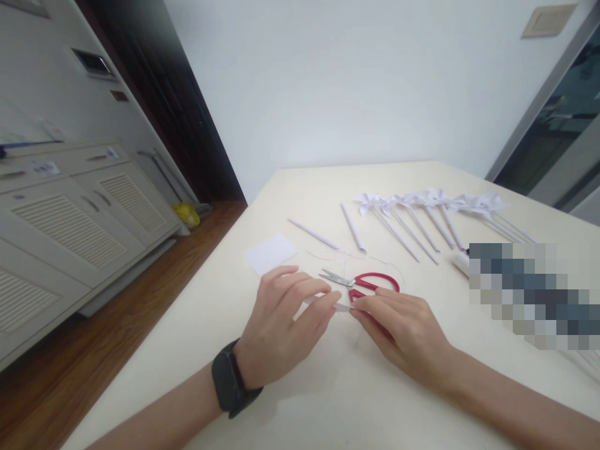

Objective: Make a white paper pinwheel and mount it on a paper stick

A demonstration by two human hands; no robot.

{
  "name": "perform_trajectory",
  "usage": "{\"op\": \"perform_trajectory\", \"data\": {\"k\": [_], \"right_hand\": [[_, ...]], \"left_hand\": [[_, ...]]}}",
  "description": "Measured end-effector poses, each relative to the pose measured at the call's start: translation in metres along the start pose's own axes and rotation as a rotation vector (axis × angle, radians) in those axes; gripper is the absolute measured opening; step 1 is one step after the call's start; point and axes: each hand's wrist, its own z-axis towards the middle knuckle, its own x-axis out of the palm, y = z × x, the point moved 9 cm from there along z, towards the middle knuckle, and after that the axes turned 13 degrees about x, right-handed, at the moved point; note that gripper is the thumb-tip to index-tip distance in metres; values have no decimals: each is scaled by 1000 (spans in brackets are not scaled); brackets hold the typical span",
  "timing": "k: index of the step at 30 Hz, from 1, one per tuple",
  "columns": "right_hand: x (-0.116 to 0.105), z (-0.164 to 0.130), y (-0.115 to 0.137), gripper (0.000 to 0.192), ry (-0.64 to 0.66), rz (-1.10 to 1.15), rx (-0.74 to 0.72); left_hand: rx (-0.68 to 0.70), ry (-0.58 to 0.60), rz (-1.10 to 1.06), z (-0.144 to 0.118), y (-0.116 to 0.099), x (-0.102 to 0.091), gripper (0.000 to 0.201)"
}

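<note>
Between my two hands is a small strip of white paper [344, 307], held just above the table. My left hand [284, 322], with a dark band on the wrist, pinches the strip's left part, and its fingers cover much of it. My right hand [407, 328] has thumb and fingertips closed on the right end. Just beyond them lies a pair of scissors [351, 284] with red handles, blades slightly apart and pointing left; the right hand's fingers partly overlap the nearer handle. A white paper square [270, 252] rests past my left hand.
Two rolled white paper sticks [313, 234] lie beyond the scissors. Farther right, several white paper pinwheels [434, 198] on sticks are in a row. Thin wire-like strands [388, 262] lie near the scissors. A pixelated patch [534, 297] hides the table's right side. A wall [351, 87] stands behind.
</note>
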Motion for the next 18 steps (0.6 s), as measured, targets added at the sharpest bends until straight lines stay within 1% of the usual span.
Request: {"op": "perform_trajectory", "data": {"k": [2,4,9,13,18], "right_hand": [[0,-1,2,20,-9,-56,-51],[-2,1,1,20,-23,-96,-70],[-12,8,1,16,-91,-140,-57],[-14,4,12,18,-145,-143,-93],[-9,-4,23,9,-177,-126,-170]], "left_hand": [[-42,58,-8,-1,7,8,23],[-74,97,-50,-3,12,15,18],[-152,74,-135,-8,19,17,12],[-165,82,-187,-5,12,21,10],[-150,77,-241,-2,0,24,10]]}}
